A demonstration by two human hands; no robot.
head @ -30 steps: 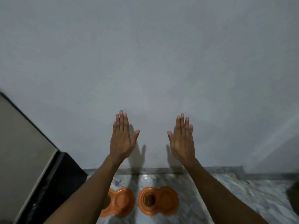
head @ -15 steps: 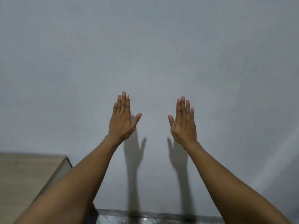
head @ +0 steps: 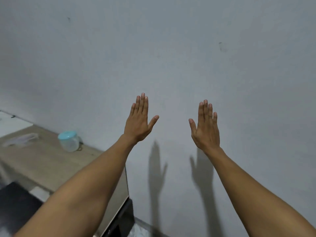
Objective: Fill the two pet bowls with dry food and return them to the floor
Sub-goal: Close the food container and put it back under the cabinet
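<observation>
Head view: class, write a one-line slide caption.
Both empty hands, left and right, raised open before a wall; a lidded jar stands on the counter.

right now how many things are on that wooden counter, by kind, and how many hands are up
jar with blue lid: 1
clear plastic wrapper: 1
white sheet: 1
hands, left hand and right hand: 2
total: 5

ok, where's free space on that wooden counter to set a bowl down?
Bare wood on the counter in front of the teal-lidded jar, toward the left forearm. The back left is taken by a pale blurred item and white sheet. Left hand and right hand are open, empty.
</observation>
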